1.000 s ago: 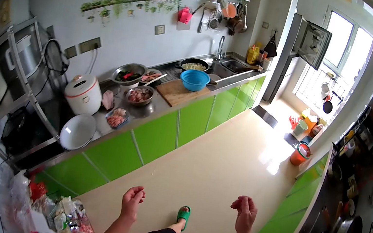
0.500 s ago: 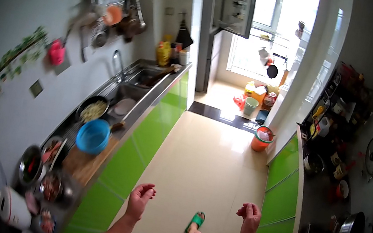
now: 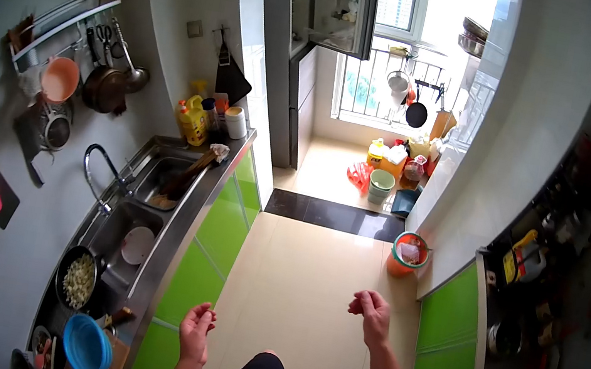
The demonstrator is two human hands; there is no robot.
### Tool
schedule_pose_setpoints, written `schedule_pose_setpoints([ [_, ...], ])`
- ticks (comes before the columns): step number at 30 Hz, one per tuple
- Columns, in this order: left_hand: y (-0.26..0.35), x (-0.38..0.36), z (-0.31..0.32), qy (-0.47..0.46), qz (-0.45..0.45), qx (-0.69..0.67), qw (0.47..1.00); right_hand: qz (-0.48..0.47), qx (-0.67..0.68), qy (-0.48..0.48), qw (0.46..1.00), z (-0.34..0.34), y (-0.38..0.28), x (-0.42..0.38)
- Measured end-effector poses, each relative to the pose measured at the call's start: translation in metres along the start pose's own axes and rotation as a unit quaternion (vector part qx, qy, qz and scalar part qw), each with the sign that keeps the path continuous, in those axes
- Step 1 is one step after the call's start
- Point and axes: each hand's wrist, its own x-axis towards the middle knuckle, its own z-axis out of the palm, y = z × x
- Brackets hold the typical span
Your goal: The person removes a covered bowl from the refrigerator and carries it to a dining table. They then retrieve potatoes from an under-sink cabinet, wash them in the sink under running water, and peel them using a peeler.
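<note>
My left hand (image 3: 196, 330) hangs in the air over the floor, to the right of the green cabinet fronts (image 3: 210, 248). Its fingers are curled in, and nothing shows in them. Farther forward, my right hand (image 3: 371, 318) is also raised above the pale tiles (image 3: 303, 280), its fingers bent together with nothing visible inside. Neither hand touches anything. Ahead, beyond the dark threshold strip (image 3: 337, 216), stands a grey refrigerator (image 3: 284, 65) with its upper door (image 3: 344, 9) swung wide.
On the left counter are a double sink (image 3: 111, 232), a pan of chopped pale food (image 3: 77, 281) and a blue basin (image 3: 87, 345). An orange bin (image 3: 407, 256) stands by the right wall. Several containers surround a green bucket (image 3: 381, 187) near the window. Dark racks line the right counter.
The view has moved forward along the kitchen, bringing the refrigerator and sink closer. My right hand has swung forward and inward; my left hand has dropped lower and slightly left in view.
</note>
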Motion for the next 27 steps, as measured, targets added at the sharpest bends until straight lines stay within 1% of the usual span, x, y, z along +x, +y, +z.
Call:
schedule_pose_setpoints([
  [1, -0.001, 0.024, 0.005, 0.019, 0.018, 0.001, 1.000, -0.002, 0.006, -0.020, 1.000, 0.011, 0.003, 0.030],
  [2, -0.001, 0.046, 0.011, 0.040, 0.015, 0.005, 0.999, 0.001, 0.015, -0.038, 0.999, 0.019, 0.012, 0.058],
  [3, -0.006, 0.075, 0.016, 0.038, 0.016, 0.003, 0.999, 0.004, 0.018, -0.049, 0.999, 0.029, 0.016, 0.086],
  [5, -0.018, 0.131, 0.021, 0.059, -0.040, -0.020, 0.997, 0.004, 0.014, -0.050, 0.999, 0.045, 0.022, 0.138],
  [6, -0.020, 0.164, 0.028, 0.060, -0.050, -0.020, 0.997, 0.001, 0.016, -0.049, 0.999, 0.052, 0.026, 0.165],
  [8, -0.003, 0.228, 0.057, 0.049, -0.047, -0.010, 0.998, 0.032, -0.003, -0.008, 0.999, 0.057, 0.028, 0.213],
  [9, 0.006, 0.255, 0.072, 0.044, -0.053, -0.001, 0.998, 0.034, -0.006, -0.007, 0.999, 0.057, 0.026, 0.234],
  [10, 0.019, 0.286, 0.091, 0.021, -0.036, 0.007, 0.999, 0.027, -0.006, 0.002, 1.000, 0.057, 0.021, 0.259],
  [11, 0.028, 0.320, 0.111, 0.019, -0.033, 0.003, 0.999, 0.017, -0.004, 0.012, 1.000, 0.057, 0.016, 0.287],
  [13, 0.042, 0.381, 0.152, -0.038, -0.012, 0.042, 0.998, -0.007, 0.007, 0.061, 0.998, 0.057, 0.000, 0.333],
  [14, 0.051, 0.407, 0.174, -0.039, -0.011, 0.046, 0.998, -0.014, 0.015, 0.086, 0.996, 0.055, -0.003, 0.354],
  [16, 0.065, 0.451, 0.226, -0.122, -0.015, 0.018, 0.992, -0.024, 0.022, 0.122, 0.992, 0.049, -0.003, 0.391],
  [17, 0.069, 0.469, 0.250, -0.124, -0.014, 0.022, 0.992, -0.029, 0.020, 0.133, 0.991, 0.045, 0.000, 0.410],
  [19, 0.077, 0.506, 0.298, -0.203, 0.003, 0.006, 0.979, -0.009, 0.017, 0.148, 0.989, 0.039, 0.010, 0.455],
  [21, 0.080, 0.541, 0.335, -0.209, 0.021, 0.008, 0.978, 0.019, 0.016, 0.147, 0.989, 0.039, 0.017, 0.506],
  [23, 0.075, 0.575, 0.363, -0.207, 0.034, 0.008, 0.978, 0.019, 0.011, 0.122, 0.992, 0.042, 0.018, 0.568],
  [26, 0.060, 0.635, 0.385, -0.133, -0.009, 0.028, 0.991, 0.020, 0.020, 0.076, 0.997, 0.055, 0.002, 0.670],
  [27, 0.060, 0.649, 0.388, -0.127, -0.007, 0.030, 0.991, -0.003, 0.023, 0.050, 0.998, 0.059, -0.006, 0.702],
])
